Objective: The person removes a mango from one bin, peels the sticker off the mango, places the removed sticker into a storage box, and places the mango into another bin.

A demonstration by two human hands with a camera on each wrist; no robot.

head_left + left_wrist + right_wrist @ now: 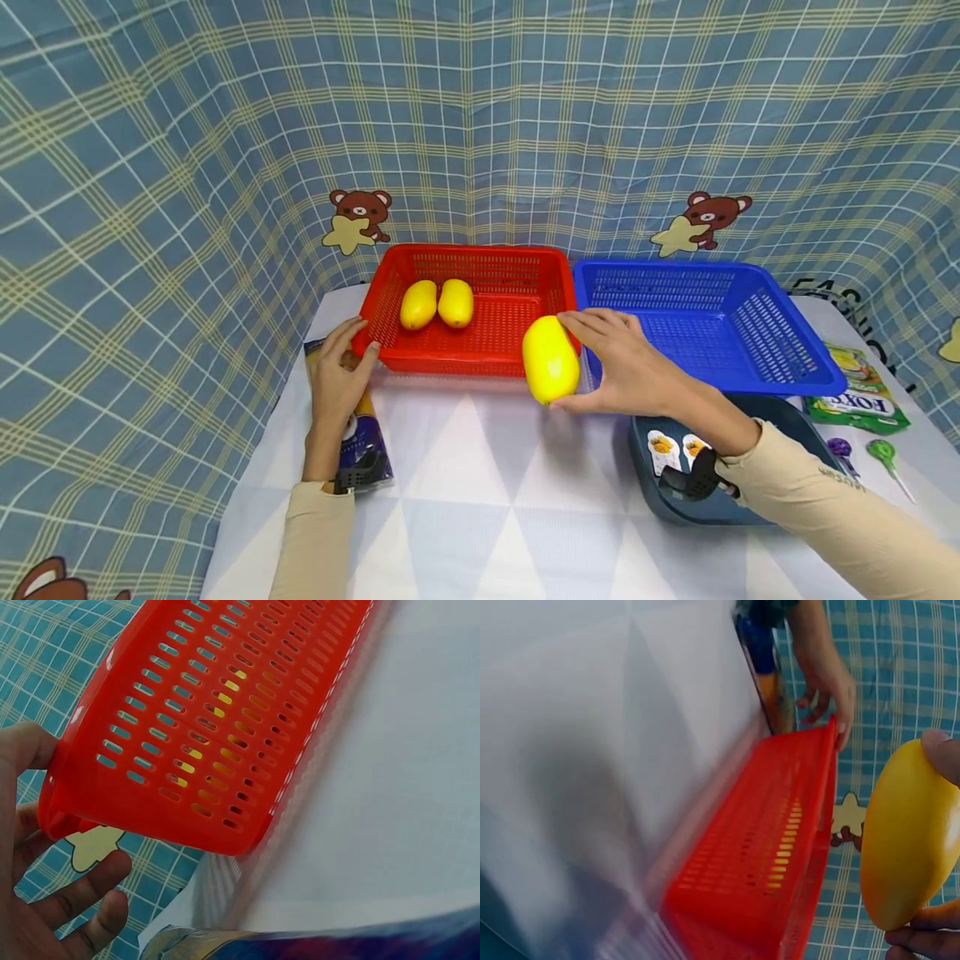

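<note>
A yellow mango (pixel 551 360) is pinched between the thumb and fingers of my right hand (pixel 626 364), held up over the front right corner of the red basket (pixel 450 360). In the right wrist view the same mango (pixel 909 836) has fingertips at both its ends. Two more mangoes (pixel 418 305) lie side by side on the left of the basket floor. My left hand (pixel 339 379) grips the basket's front left corner, thumb and fingers at the rim; the left wrist view shows the other fingers loosely bent beside the red basket (pixel 187 727).
Right of the red basket stands a blue basket (pixel 693 337). A dark bin (pixel 660 500) with food stickers sits in front of it, partly under my right forearm. A green packet (pixel 862 400) and lollipops (pixel 883 452) lie far right. A purple packet (pixel 367 446) lies beneath my left wrist.
</note>
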